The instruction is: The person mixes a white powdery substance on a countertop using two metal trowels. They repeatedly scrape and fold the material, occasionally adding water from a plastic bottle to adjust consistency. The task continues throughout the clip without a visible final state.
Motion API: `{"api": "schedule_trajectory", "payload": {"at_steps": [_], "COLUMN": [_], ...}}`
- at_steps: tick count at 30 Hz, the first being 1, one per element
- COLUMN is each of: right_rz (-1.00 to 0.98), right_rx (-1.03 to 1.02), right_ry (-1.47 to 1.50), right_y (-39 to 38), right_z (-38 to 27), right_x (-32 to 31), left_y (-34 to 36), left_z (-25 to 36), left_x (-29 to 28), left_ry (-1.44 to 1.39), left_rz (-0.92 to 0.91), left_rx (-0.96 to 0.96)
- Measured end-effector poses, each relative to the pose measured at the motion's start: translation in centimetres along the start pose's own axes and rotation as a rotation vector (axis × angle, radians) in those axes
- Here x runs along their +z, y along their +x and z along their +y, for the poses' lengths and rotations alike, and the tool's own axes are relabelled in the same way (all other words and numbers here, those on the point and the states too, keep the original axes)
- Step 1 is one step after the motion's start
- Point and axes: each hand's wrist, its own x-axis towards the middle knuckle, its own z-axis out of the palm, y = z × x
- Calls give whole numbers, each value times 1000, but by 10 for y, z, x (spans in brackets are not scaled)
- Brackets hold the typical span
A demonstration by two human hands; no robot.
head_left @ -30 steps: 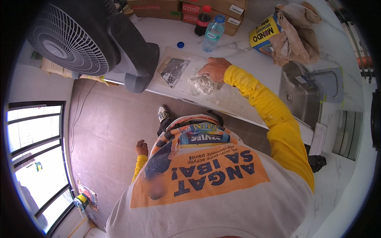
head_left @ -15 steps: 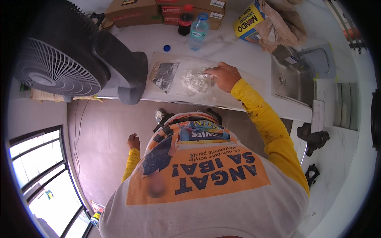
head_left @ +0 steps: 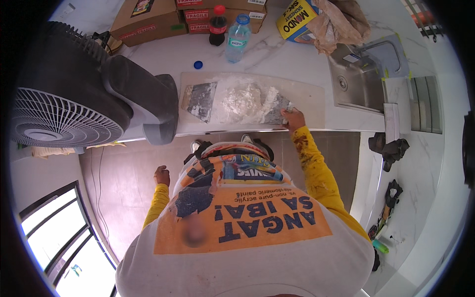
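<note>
My right hand (head_left: pixel 294 119) is closed on the outer edge of a flat grey metal scraper (head_left: pixel 278 110), with white powder on its face. The scraper lies low over a pale board (head_left: pixel 311 101), at the right side of a heap of white powder (head_left: pixel 241 100). To the left of the heap, a second powder-smeared metal scraper (head_left: pixel 200 101) rests on the board, untouched. My left hand (head_left: pixel 162 175) hangs beside my body, away from the counter; its fingers are curled in and nothing shows in them.
A large dark fan (head_left: pixel 123 89) stands at the left. Behind the board are a blue cap (head_left: pixel 198 65), a clear water bottle (head_left: pixel 238 42), a dark soda bottle (head_left: pixel 217 27) and cardboard boxes (head_left: pixel 153 24). A yellow-and-blue bag (head_left: pixel 299 22) and a steel sink (head_left: pixel 363 81) sit at the right.
My right hand has moved from the powder toward the board's near right side, and the scraper it holds now shows broadly beside the heap. My left hand stays low. The view has shifted slightly.
</note>
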Motion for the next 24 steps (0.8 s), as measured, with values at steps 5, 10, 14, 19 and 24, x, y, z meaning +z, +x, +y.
{"api": "schedule_trajectory", "payload": {"at_steps": [5, 10, 14, 19, 24], "right_rz": [42, 13, 67, -115, -245], "right_rx": [137, -151, -589, -806, -770], "right_ry": [182, -187, -996, -1436, -1368], "right_y": [8, -3, -19, -42, -27], "right_z": [-19, -71, -93, -90, -122], "right_x": [50, 70, 109, 137, 88], "left_y": [32, 42, 37, 39, 37], "left_z": [-18, -26, -35, -65, -91], "left_x": [-1, -1, -3, 1, 4], "left_ry": [-79, -118, -157, -147, -136], "left_rz": [38, 39, -56, -26, 36], "left_rx": [97, 116, -69, -175, -154]}}
